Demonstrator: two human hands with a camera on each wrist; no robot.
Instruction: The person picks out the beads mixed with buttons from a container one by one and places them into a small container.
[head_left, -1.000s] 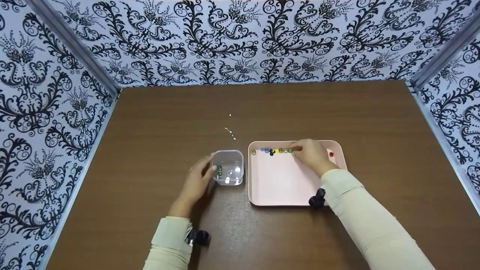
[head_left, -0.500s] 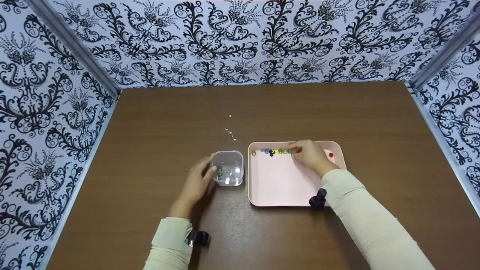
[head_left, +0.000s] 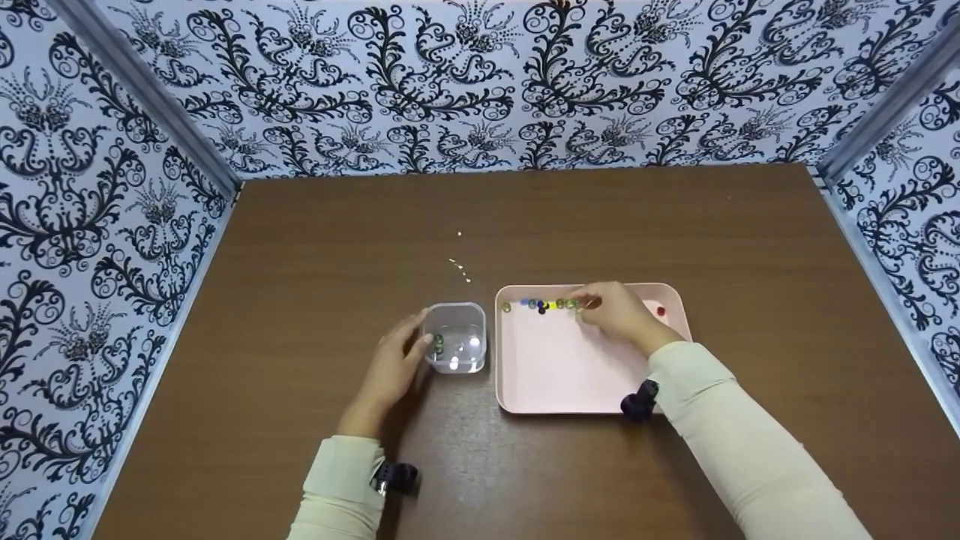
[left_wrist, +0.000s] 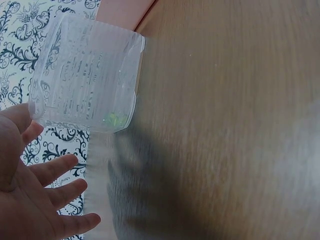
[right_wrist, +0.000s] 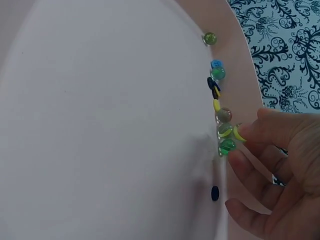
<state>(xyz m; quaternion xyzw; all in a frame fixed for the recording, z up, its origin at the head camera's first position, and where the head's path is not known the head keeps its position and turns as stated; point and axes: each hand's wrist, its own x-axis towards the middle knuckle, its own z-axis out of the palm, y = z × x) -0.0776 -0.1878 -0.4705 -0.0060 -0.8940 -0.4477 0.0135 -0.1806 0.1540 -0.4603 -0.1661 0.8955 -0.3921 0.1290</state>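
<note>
In the head view my left hand is at the left side of a clear plastic container, its thumb and forefinger touching the rim. The left wrist view shows the other fingers straight and spread. Green marbles lie inside the container. My right hand is over the far edge of a pink tray, its thumb and a finger pinching a clear marble with a yellow swirl. Just beside it, a green marble and several more marbles and buttons line the tray wall.
A blue button and a lone marble sit farther along the tray wall. A dark button lies near my right fingers. In the head view a red button is at the right. White specks mark the brown table.
My right hand has shifted slightly left along the row and lifted a little, with a marble now between its fingertips. The left hand and container have stayed put.
</note>
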